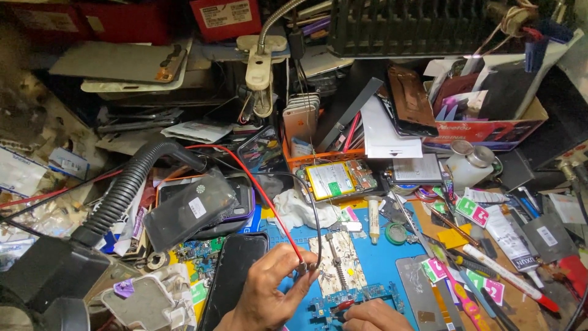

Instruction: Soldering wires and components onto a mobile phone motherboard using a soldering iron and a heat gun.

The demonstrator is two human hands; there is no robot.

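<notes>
Left hand [266, 288] pinching red and black probe leads [304, 266]; right hand [373, 317] closed on red probe [344, 304] over circuit board [358, 300] near desk's front edge. Thin, fragile board, probably best gripped by edges.

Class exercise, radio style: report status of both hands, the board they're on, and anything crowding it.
Left hand pinching red and black probe leads. Right hand holds a red-tipped probe on the circuit board. Black phone close on the left, metal plate on the right.

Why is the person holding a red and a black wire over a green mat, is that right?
Nearly right. The left hand does pinch a red wire and a black wire, but the mat under them is blue, not green, as the head view shows.
</notes>
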